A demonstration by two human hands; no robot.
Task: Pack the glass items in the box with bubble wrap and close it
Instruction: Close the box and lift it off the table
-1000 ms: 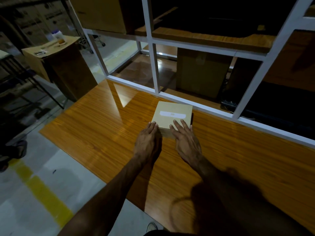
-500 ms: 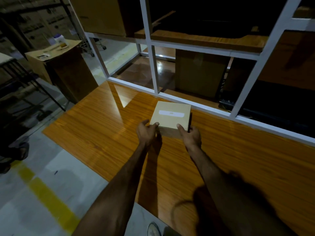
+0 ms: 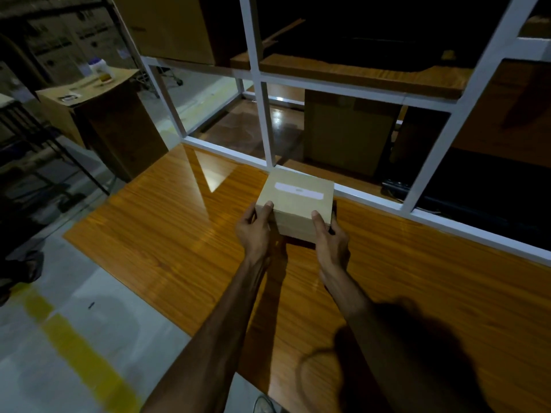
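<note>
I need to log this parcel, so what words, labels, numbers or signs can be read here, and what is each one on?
No text here can be read.
White label strip on top of the small box: a faint mark at its middle, too blurred to read.
Big cartons at far left: dark printing, too dim and blurred to read.
Jar on the side carton: its label is too small to read.

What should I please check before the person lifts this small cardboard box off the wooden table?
1. Left hand grips the cardboard box at its near left corner: ok.
2. Right hand grips its near right corner: ok.
3. Lid closed flat, white label on top: ok.
4. Glass items wrapped inside: cannot tell, box is shut.
5. Lid sealed: cannot tell.
6. Box still rests on the wooden table or is already lifted: cannot tell.
</note>
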